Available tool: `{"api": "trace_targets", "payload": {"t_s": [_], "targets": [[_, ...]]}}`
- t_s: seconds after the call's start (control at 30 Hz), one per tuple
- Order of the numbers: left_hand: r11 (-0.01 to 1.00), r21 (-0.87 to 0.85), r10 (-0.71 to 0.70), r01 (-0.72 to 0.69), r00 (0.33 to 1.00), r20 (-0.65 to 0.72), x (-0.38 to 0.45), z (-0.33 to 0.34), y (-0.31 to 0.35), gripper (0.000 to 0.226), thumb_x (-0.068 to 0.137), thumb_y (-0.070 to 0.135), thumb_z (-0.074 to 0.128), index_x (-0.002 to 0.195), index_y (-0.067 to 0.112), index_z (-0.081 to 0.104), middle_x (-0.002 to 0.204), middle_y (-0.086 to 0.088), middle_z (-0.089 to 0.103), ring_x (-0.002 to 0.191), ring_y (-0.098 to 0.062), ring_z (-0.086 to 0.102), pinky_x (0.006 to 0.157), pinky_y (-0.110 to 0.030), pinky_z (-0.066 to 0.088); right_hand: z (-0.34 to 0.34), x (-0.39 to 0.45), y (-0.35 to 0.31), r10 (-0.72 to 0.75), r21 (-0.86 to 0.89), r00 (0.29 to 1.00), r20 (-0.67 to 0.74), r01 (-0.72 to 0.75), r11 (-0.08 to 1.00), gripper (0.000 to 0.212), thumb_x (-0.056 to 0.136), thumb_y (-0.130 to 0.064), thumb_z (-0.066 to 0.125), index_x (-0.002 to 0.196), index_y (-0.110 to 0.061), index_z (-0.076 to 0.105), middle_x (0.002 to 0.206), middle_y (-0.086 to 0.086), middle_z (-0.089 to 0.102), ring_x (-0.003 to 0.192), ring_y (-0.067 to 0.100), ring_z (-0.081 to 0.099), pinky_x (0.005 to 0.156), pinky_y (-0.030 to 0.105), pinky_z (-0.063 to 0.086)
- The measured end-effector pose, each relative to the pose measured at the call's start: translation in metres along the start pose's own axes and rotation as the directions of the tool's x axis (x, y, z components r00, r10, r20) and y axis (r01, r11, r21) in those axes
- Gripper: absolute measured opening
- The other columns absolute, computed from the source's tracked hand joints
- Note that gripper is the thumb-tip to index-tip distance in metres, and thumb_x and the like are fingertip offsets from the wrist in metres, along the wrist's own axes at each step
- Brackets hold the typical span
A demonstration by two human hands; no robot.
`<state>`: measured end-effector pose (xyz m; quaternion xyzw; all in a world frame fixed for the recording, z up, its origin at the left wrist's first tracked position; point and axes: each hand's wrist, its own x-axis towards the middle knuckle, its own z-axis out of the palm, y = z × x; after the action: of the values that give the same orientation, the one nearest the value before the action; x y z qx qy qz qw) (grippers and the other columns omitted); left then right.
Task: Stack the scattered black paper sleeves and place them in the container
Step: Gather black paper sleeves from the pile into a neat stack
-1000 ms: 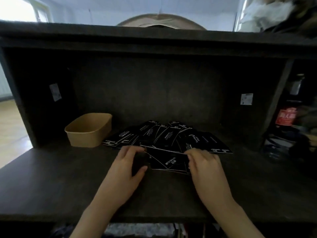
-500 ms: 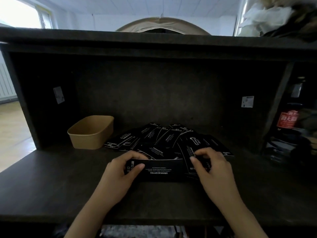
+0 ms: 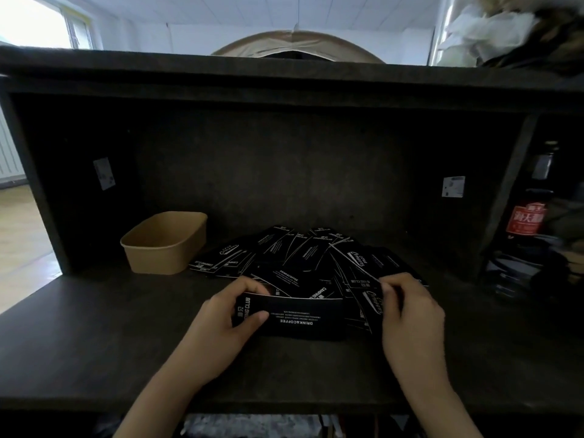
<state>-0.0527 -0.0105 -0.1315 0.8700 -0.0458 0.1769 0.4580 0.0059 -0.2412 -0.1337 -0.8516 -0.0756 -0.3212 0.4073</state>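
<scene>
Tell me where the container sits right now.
In the head view, the tan paper container stands at the back left of the dark shelf, just left of the fanned black sleeves, apart from both hands.

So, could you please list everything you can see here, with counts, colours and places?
paper sleeves: many, exact count unclear, black with white print, fanned mid-counter
held sleeve: one, black, upright at the front of the pile
container: one, tan, left of the pile, nothing visible inside
counter: one, dark, beneath everything
bottle: one, dark with red label, right compartment
stickers: two, white, on the alcove walls
left hand: grips the held sleeve's left end
right hand: pinches a sleeve at the pile's right
</scene>
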Motion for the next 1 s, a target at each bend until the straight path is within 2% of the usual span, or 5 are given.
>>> {"api": "trace_targets", "payload": {"t_s": [0.17,0.5,0.7,0.8,1.0], "targets": [[0.998,-0.059,-0.001,0.001,1.000,0.010,0.000,-0.001,0.002,0.026,0.086,0.012,0.066,0.090,0.036,0.059,0.110,0.023,0.066,0.102,-0.002,0.065,0.089,-0.037,0.055,-0.006,0.003,0.002,0.095,0.167,0.974,-0.207,-0.060,0.984,0.015,0.092,-0.019,0.049,0.096,-0.019,0.064,0.092,-0.007,0.061,0.087,0.006,0.058,0.079,0.026,0.047],[0.999,0.017,0.046,-0.046,0.999,0.018,-0.001,0.000,0.002,0.044,0.086,0.014,0.065,0.114,0.046,0.055,0.110,0.018,0.068,0.102,-0.006,0.066,0.090,-0.038,0.055,-0.008,0.001,-0.014,-0.170,0.464,0.857,0.487,-0.089,0.881,0.027,0.096,-0.012,0.048,0.090,-0.020,0.073,0.085,-0.011,0.073,0.083,0.000,0.066,0.070,0.009,0.046],[0.997,0.070,0.031,-0.025,0.996,-0.086,0.001,-0.001,-0.001,0.031,0.086,0.013,0.065,0.099,0.041,0.063,0.101,0.025,0.067,0.097,0.006,0.062,0.088,-0.029,0.054,0.002,0.002,0.000,0.032,-0.015,0.972,0.232,-0.029,0.999,0.018,0.095,-0.032,0.050,0.108,-0.029,0.060,0.111,-0.010,0.062,0.109,0.004,0.056,0.094,0.026,0.044],[0.999,0.048,0.003,0.003,0.993,-0.114,0.002,-0.001,-0.002,0.030,0.086,0.012,0.065,0.096,0.040,0.062,0.099,0.024,0.067,0.099,0.007,0.061,0.088,-0.025,0.053,0.004,0.002,-0.002,0.187,-0.305,0.935,0.300,-0.091,0.948,0.047,0.088,-0.048,0.055,0.130,-0.029,0.046,0.135,-0.005,0.047,0.129,0.015,0.040,0.108,0.040,0.029],[0.999,-0.044,-0.012,0.007,0.994,-0.112,0.001,-0.001,-0.002,0.029,0.087,0.007,0.062,0.091,0.035,0.062,0.100,0.020,0.066,0.095,0.002,0.063,0.087,-0.032,0.053,0.008,-0.003,-0.007,-0.206,-0.205,0.782,0.588,0.391,0.897,0.060,0.096,-0.034,0.044,0.148,-0.042,0.015,0.158,-0.021,-0.003,0.144,0.002,-0.016,0.117,0.032,0.001]]}}
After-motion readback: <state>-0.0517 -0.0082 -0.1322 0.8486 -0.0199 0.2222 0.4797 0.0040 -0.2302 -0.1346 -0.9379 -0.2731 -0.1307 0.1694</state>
